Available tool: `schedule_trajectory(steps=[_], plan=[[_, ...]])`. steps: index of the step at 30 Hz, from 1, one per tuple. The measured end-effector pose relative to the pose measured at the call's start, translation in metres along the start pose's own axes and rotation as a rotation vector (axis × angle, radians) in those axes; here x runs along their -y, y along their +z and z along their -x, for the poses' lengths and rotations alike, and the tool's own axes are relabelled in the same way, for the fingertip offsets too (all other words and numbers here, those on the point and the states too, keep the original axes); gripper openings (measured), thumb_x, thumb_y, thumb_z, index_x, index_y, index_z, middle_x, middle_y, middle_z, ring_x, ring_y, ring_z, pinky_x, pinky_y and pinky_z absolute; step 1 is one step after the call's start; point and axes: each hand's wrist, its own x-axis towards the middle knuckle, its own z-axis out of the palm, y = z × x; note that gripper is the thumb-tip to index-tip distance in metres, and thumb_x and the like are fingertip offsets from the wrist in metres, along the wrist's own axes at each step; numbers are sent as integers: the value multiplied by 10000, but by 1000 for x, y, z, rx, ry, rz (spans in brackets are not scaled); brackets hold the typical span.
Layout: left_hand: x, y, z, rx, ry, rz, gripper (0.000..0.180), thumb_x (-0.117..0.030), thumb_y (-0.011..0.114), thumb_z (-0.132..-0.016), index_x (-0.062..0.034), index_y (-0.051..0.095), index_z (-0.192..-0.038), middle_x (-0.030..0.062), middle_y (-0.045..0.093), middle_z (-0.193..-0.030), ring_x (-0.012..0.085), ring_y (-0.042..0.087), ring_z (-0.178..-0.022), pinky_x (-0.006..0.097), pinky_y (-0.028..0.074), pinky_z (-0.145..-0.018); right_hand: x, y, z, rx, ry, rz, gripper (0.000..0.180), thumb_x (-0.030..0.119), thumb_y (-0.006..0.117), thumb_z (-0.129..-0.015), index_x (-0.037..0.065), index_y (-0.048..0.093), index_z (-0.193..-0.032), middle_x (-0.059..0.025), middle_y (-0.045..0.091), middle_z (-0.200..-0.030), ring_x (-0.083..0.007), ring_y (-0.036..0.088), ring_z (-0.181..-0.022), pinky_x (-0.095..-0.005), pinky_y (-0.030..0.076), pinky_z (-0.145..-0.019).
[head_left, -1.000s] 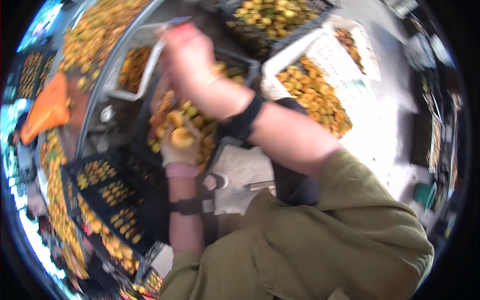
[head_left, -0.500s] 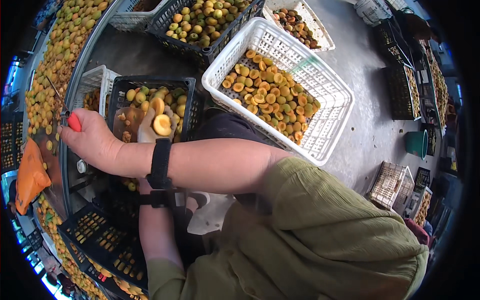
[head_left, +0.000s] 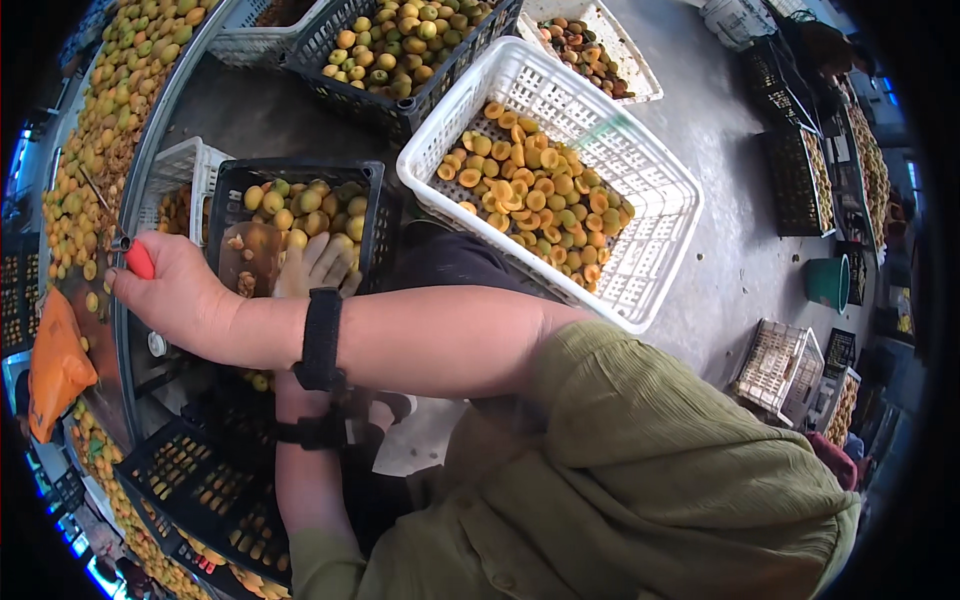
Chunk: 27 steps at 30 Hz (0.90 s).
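Observation:
My right hand (head_left: 180, 285) is closed round the red handle of a thin-bladed knife (head_left: 139, 260) at the left, by the rim of the fruit table. Its narrow metal blade points up and away over the fruit. Below that forearm passes my left arm, and my left hand (head_left: 318, 264), in a pale glove, lies with fingers stretched over whole apricots (head_left: 310, 205) in a black crate (head_left: 374, 190). A brown piece with pits on it (head_left: 250, 255) is beside the glove. Halved apricots (head_left: 535, 190) fill part of a white basket (head_left: 655, 200) to the right.
A long table of fruit (head_left: 110, 120) curves along the left, with an orange bag (head_left: 60, 355) at its edge. Black crates (head_left: 215, 480) stand lower left; another crate of fruit (head_left: 400, 105) and a white tub (head_left: 640, 70) are at the far side. A green bucket (head_left: 827, 283) stands right.
The apricot halves have left my left hand, and several more lie in the white basket. My gloved fingers now spread over the crate's fruit. My right hand still grips the knife, slightly lower.

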Motion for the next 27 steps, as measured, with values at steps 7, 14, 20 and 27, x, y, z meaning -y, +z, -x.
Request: schedule_trajectory(steps=[7,14,20,27], plan=[[34,-110,102,-192,177,-450,498,-436,366,-983,-104,424,-1350,82,512,-1315,258,482,-1219,436,365,-1033,-1,-4,5,46,104,136,192,161,638,-864,-6,545,-845,-63,564,-688,-121,513,-652,-319,475,-615],[30,-97,135,-33,383,13,561,-444,396,-976,-66,361,-1390,119,416,-1390,247,380,-1297,454,290,-1069,9,-1,20,152,29,222,256,227,609,-881,-11,548,-808,-136,583,-698,-258,578,-641,-371,482,-628],[-30,-34,172,136,829,-539,618,-439,454,-965,-44,307,-1417,143,398,-1336,240,409,-1186,438,322,-1014,-5,2,40,286,-367,658,435,385,533,-914,-24,566,-772,-227,598,-764,-405,598,-747,-459,481,-697],[-42,13,194,-10,828,-404,403,-373,459,-982,-9,489,-1152,0,396,-699,110,383,-567,298,376,-608,65,-35,29,590,-133,754,540,490,530,-905,-42,622,-908,-272,628,-889,-400,615,-860,-440,491,-788]])
